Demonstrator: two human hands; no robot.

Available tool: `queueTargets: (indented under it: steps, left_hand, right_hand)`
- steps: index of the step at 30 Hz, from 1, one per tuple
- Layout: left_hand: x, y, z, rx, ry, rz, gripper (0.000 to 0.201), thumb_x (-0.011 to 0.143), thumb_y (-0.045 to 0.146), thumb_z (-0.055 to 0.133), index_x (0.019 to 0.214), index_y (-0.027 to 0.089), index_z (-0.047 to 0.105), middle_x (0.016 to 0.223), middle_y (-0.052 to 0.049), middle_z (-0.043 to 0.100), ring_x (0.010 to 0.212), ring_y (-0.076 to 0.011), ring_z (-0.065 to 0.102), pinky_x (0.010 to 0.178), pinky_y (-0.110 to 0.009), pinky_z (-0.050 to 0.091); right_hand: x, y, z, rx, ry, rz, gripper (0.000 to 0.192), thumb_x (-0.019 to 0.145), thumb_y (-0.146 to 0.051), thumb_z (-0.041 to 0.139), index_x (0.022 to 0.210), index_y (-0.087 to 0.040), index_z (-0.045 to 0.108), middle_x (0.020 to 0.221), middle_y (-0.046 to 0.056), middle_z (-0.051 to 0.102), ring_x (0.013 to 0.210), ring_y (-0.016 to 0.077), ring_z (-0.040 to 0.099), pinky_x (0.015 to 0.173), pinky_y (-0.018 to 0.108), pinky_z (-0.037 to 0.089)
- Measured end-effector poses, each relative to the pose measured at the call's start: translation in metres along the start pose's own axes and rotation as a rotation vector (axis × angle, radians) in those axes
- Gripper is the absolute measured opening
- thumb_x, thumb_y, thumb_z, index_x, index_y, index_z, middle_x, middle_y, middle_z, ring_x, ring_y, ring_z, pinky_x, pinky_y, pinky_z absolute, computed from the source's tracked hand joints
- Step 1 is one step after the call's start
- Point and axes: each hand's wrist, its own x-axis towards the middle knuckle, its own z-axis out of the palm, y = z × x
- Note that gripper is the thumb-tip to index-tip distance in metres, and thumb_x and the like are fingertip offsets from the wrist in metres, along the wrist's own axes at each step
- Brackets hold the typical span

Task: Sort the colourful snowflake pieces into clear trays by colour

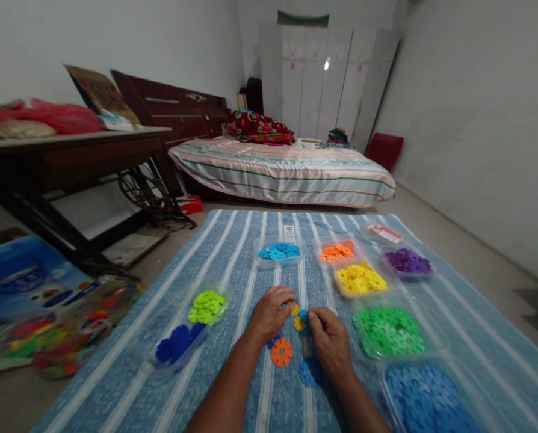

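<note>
Both my hands meet over a blue-and-white striped cloth (233, 252). My left hand (271, 313) and my right hand (330, 343) together pinch a small cluster of joined snowflake discs (299, 322), yellow and blue. An orange disc (281, 352) lies on the cloth below my left hand, with a dark blue piece beside it. A blue disc (309, 371) lies under my right wrist.
Clear trays hold sorted discs: light blue (280, 251), orange (336, 251), yellow (360, 279), purple (407, 261), green (389, 331), blue (425, 400), lime (208, 305), dark blue (179, 343). A bag of mixed discs (65, 337) lies left. A bed (287, 168) and a desk (70, 150) stand beyond.
</note>
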Motion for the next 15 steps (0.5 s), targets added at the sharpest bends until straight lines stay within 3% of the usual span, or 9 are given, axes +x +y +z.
queueTargets:
  steps: [15]
  left_hand:
    - [0.0002, 0.0036, -0.0008, 0.018, 0.013, -0.011, 0.018, 0.080, 0.018, 0.056, 0.089, 0.021, 0.072, 0.109, -0.006, 0.071, 0.109, -0.0209, 0.061, 0.100, -0.039, 0.046]
  right_hand:
    - [0.0005, -0.0007, 0.0003, 0.017, 0.008, -0.005, 0.032, 0.089, -0.041, 0.052, 0.076, -0.018, 0.069, 0.073, 0.003, 0.064, 0.072, 0.0176, 0.058, 0.069, 0.027, 0.043]
